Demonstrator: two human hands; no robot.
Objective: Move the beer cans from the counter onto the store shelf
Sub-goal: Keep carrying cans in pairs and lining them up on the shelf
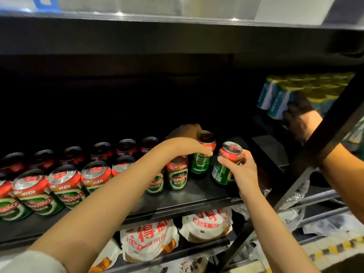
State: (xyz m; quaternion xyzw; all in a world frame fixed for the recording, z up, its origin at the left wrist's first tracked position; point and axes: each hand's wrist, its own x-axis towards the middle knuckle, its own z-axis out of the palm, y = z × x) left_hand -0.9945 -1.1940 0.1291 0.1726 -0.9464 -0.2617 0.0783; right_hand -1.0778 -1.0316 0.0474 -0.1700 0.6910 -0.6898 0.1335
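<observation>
Head view, closest in, shows two bare forearms reaching up from the bottom edge toward a dark metal shelf (197, 192), the left one coming out of a pale sleeve (33, 263). Below that shelf, on a lower level, lie white bagged packs (149, 239) with red lettering. The right hand (239, 168) is wrapped around a green and red beer can (226, 164), thumb across its front and fingers behind, with the can tilted and its base close to the shelf surface near the right end; I cannot tell whether it is touching down. Just to its left, the left hand (189, 147) arches over the top of another can (176, 172) standing upright on the shelf, fingers curled down around its rim, fingertips reaching toward a third can (202, 152) that stands just behind. Further left, two rows of the same cans (65, 184) fill the shelf, front row bright, back row dim against the black rear. Off to the right, past a slanted black frame bar (325, 138), another person's arm (338, 174) reaches in, and that hand (301, 119) holds a pack of blue and white cans with yellow tops (285, 95) in the neighbouring bay. Overhead runs the shiny underside of the upper shelf (177, 18).
</observation>
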